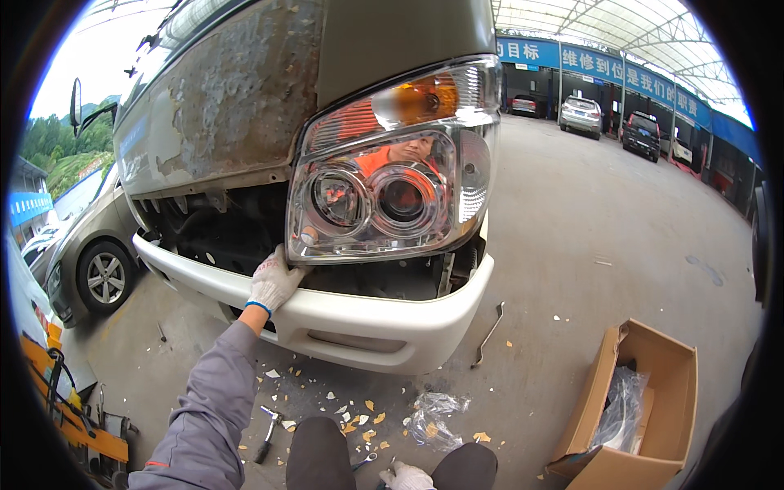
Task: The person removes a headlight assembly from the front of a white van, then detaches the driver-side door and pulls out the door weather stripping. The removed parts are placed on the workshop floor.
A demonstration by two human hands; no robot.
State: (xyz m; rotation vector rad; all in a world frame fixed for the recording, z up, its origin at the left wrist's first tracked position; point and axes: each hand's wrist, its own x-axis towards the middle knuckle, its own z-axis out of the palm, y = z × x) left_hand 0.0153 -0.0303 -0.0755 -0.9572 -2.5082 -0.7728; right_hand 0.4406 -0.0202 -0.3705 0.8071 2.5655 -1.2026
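1. Filling the upper middle, the van (400,33) shows rough, peeling paint.
2. Bumper (351,314), centre: smooth, white, curved; a slipping lamp could scratch it.
3. Headlight (371,173), centre: glossy, clear, rounded; it might drop if poorly supported.
4. Left hand (276,282), left of centre: knit-gloved, at the lamp's lower-left corner, well apart from the other; grip unclear.
5. Right hand (408,477), bottom edge: gloved, cut off; cannot tell its grip.

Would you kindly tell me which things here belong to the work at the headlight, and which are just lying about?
Seemingly part of the job:
headlight, with the left hand at its lower corner
white bumper
ratchet and bent bar, not in hand but probably tools

Just lying about, it seems:
pale flakes
crumpled clear plastic
open cardboard box, perhaps packaging
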